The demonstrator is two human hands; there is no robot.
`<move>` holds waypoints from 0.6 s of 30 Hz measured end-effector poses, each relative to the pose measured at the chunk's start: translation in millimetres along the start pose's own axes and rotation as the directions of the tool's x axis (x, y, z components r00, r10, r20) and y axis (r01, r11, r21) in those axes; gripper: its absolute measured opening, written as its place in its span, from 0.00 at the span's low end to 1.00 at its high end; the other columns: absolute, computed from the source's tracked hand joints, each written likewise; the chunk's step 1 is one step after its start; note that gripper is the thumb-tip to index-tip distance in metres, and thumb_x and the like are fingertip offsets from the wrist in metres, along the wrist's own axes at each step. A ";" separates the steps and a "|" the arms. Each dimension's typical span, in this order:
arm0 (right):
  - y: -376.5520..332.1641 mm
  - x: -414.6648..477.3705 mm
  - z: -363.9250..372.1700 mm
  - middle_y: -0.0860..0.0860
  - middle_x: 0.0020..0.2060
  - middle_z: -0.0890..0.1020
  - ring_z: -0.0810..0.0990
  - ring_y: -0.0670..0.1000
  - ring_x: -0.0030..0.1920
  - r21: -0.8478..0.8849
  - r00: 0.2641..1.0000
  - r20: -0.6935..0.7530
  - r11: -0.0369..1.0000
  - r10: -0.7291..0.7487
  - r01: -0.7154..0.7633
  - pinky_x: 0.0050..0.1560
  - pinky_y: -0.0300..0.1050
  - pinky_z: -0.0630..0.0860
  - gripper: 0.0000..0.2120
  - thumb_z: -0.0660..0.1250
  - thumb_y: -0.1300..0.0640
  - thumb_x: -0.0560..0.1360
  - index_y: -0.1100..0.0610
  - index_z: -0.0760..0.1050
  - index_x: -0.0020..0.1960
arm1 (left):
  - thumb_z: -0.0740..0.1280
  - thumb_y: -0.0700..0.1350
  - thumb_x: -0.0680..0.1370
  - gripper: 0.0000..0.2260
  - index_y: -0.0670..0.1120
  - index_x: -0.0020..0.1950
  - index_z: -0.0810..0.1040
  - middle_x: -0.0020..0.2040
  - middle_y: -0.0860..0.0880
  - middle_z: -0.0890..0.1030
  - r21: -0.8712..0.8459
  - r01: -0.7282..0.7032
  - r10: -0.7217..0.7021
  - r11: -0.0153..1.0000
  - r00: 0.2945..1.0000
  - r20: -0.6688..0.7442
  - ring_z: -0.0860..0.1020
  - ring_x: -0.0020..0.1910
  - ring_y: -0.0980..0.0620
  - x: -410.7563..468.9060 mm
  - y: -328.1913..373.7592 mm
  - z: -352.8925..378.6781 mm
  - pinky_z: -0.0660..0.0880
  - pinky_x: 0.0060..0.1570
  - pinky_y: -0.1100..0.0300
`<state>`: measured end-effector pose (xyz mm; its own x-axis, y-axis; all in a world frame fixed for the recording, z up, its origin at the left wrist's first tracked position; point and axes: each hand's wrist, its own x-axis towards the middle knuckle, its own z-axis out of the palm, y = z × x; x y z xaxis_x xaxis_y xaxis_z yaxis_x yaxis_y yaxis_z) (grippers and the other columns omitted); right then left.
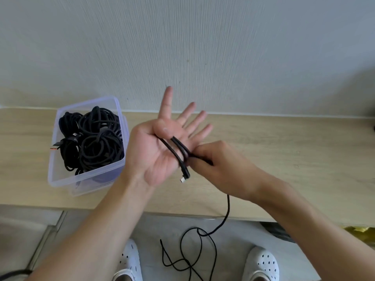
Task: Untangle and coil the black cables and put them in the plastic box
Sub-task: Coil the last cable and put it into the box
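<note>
1. Head view: the four fingers [168,102] of the left hand [160,153] are straight and spread apart, pointing up and away, with the palm turned toward the camera.
2. Its thumb [162,128] is folded across the palm and pins several strands of a thin black cable [175,153] against it.
3. These strands run slantwise over the palm, from under the thumb down to the heel of the hand.
4. One cable end, with a small silver-tipped angled plug [184,179], hangs just below the edge of that palm.
5. At the palm's right edge, the right hand [220,166] has its fingers curled and bunched, pinching the same cable; its fingertips are hidden.
6. Below the right wrist the cable drops past the front edge of a light wooden table [284,159] and lies in loose loops on the grey floor [152,226], between two white perforated clogs [261,264].
7. Well to the left of both hands, a clear rectangular plastic box [60,181] stands on the table near its back edge.
8. Bundles of coiled black cables [95,138] fill the box, and a USB plug with an orange insert [55,148] pokes over its left rim.
9. Behind the table rises a pale textured wall [203,47].
</note>
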<state>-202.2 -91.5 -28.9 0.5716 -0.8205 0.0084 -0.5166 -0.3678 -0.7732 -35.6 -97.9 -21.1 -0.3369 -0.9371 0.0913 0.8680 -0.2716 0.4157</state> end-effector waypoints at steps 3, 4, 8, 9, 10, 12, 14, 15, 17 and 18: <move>-16.9 3.4 5.0 0.51 0.25 0.66 0.61 0.46 0.26 0.022 0.998 0.061 1.000 0.020 -0.022 0.27 0.37 0.60 0.14 0.64 0.59 0.79 0.69 0.76 0.40 | 0.62 0.31 0.51 0.53 0.62 0.74 0.70 0.78 0.43 0.65 0.263 0.035 0.031 0.964 0.969 -0.244 0.61 0.78 0.39 -2.1 8.5 -7.6 0.66 0.69 0.32; -16.4 2.3 2.1 0.52 0.26 0.66 0.61 0.45 0.26 0.050 0.997 0.069 0.998 0.023 -0.026 0.27 0.36 0.61 0.13 0.65 0.60 0.78 0.70 0.77 0.41 | 0.61 0.32 0.51 0.51 0.64 0.72 0.72 0.77 0.47 0.68 0.367 0.077 0.031 0.927 0.960 -0.278 0.64 0.77 0.43 -4.0 8.3 -6.4 0.68 0.69 0.34; -20.4 -1.8 -12.5 0.49 0.25 0.67 0.62 0.45 0.26 0.200 0.997 0.046 0.978 0.057 -0.065 0.26 0.36 0.60 0.10 0.68 0.62 0.76 0.67 0.79 0.39 | 0.56 0.31 0.58 0.39 0.61 0.64 0.73 0.64 0.59 0.78 0.811 0.224 0.005 0.540 0.963 -0.270 0.73 0.67 0.59 -8.9 0.1 -9.4 0.75 0.52 0.59; -20.5 -2.4 -14.8 0.47 0.24 0.67 0.62 0.45 0.26 0.245 0.998 0.020 0.968 0.059 -0.062 0.26 0.37 0.60 0.09 0.69 0.62 0.76 0.65 0.80 0.38 | 0.57 0.30 0.63 0.33 0.57 0.61 0.73 0.52 0.62 0.82 0.856 0.262 -0.053 0.446 0.962 -0.266 0.77 0.54 0.65 -10.3 -0.5 -7.7 0.68 0.37 0.62; -19.4 -2.5 -18.5 0.46 0.23 0.67 0.62 0.45 0.26 0.273 0.998 -0.014 0.961 0.053 -0.048 0.26 0.37 0.59 0.09 0.70 0.61 0.76 0.63 0.81 0.38 | 0.57 0.28 0.67 0.27 0.55 0.58 0.72 0.39 0.64 0.81 0.878 0.302 -0.135 0.370 0.953 -0.271 0.76 0.39 0.66 -11.9 -0.4 -7.4 0.58 0.31 0.59; -18.6 -3.2 -25.8 0.46 0.23 0.70 0.65 0.44 0.24 0.301 0.996 -0.081 0.953 0.034 -0.008 0.26 0.36 0.61 0.09 0.70 0.61 0.76 0.60 0.81 0.37 | 0.56 0.27 0.70 0.22 0.52 0.51 0.73 0.28 0.64 0.76 0.903 0.364 -0.313 0.230 0.906 -0.286 0.66 0.27 0.59 -14.0 -1.5 -9.6 0.53 0.30 0.58; -16.7 -1.9 -27.0 0.51 0.26 0.79 0.75 0.48 0.26 0.347 0.994 -0.104 0.937 0.016 0.021 0.28 0.40 0.68 0.09 0.70 0.61 0.76 0.60 0.81 0.38 | 0.61 0.29 0.69 0.18 0.53 0.42 0.77 0.32 0.64 0.78 0.905 0.395 -0.425 0.156 0.854 -0.299 0.75 0.35 0.59 -16.1 -3.5 -9.3 0.65 0.35 0.62; -17.0 1.3 -22.9 0.52 0.29 0.81 0.77 0.49 0.28 0.354 0.993 -0.116 0.935 0.016 0.026 0.29 0.43 0.71 0.08 0.71 0.61 0.76 0.60 0.80 0.38 | 0.62 0.30 0.67 0.16 0.51 0.40 0.79 0.36 0.60 0.81 0.898 0.415 -0.499 0.147 0.815 -0.295 0.79 0.44 0.56 -16.8 -4.4 -7.7 0.70 0.43 0.62; -11.9 6.3 -17.6 0.52 0.30 0.80 0.75 0.45 0.31 0.313 0.984 -0.174 0.950 0.045 0.012 0.33 0.39 0.72 0.06 0.73 0.60 0.73 0.57 0.81 0.37 | 0.58 0.27 0.67 0.15 0.39 0.46 0.80 0.46 0.44 0.84 0.882 0.434 -0.651 0.182 0.725 -0.223 0.81 0.54 0.43 -18.6 -7.8 -0.4 0.74 0.58 0.57; -9.0 5.5 -20.1 0.53 0.31 0.80 0.74 0.45 0.32 0.324 0.978 -0.206 0.945 0.035 0.034 0.35 0.38 0.72 0.06 0.73 0.59 0.73 0.55 0.81 0.37 | 0.57 0.25 0.68 0.15 0.34 0.48 0.78 0.47 0.39 0.84 0.857 0.454 -0.705 0.243 0.690 -0.166 0.81 0.54 0.39 -20.6 -8.0 2.4 0.73 0.60 0.53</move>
<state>-207.2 -101.5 -9.1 0.4092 -0.9056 0.1118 -0.2622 -0.2341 -0.9362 -36.4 -75.9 -24.1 -0.7837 -0.4917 -0.3796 -0.2545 -0.3034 0.9183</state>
